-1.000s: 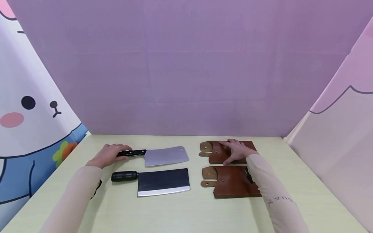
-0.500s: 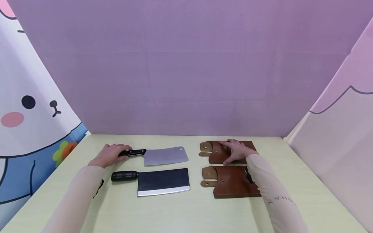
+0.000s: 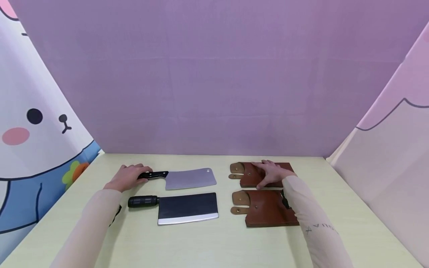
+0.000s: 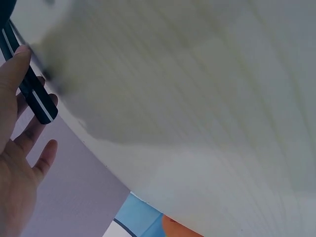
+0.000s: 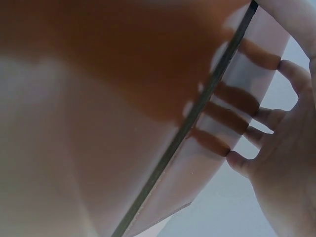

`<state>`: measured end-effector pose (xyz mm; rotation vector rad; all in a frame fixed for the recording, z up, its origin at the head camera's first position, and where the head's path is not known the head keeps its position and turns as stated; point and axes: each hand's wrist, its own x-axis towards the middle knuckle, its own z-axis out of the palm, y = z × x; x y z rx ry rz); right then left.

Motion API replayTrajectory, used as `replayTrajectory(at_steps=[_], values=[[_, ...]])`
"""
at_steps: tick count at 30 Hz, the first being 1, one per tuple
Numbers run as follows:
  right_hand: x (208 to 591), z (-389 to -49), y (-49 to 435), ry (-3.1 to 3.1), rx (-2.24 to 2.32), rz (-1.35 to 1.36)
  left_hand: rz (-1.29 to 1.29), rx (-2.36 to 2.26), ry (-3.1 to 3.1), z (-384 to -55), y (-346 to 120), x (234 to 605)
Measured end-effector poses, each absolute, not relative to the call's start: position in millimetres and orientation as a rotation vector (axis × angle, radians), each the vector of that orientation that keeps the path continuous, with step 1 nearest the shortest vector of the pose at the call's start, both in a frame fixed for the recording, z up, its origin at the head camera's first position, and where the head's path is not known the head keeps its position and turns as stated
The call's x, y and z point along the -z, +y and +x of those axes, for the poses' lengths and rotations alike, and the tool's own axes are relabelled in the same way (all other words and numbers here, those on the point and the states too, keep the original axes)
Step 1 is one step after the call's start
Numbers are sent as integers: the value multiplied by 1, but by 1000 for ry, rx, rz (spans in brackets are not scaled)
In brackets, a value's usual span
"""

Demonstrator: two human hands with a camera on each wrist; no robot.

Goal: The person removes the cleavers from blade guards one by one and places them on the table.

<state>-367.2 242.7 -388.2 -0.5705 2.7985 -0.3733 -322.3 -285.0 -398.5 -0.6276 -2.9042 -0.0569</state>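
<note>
My left hand is at the black riveted handle of the far cleaver, whose silver blade lies on the table pointing right. In the left wrist view, thumb and fingers pinch that handle near its butt end. Nearer to me lies a second cleaver with a dark blade, bright edge and ribbed black handle. My right hand rests spread over the far brown leather knife sheath. In the right wrist view its fingertips touch the sheath's glossy face. A matching near sheath lies partly under the right forearm.
Both sheaths have tan snap straps pointing left, unfastened. The pale table ends at a purple backdrop. Cartoon-printed cloth closes the left side, pale cloth the right.
My left wrist and forearm have shifted slightly right, the hand staying at the far cleaver's handle. The right hand stays on the far sheath.
</note>
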Motion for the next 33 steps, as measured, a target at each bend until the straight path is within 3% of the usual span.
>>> replayTrajectory(at_steps=[33], values=[[381,-355,255,2842,385,-650,-571,4,-2932,-313,-289,390]])
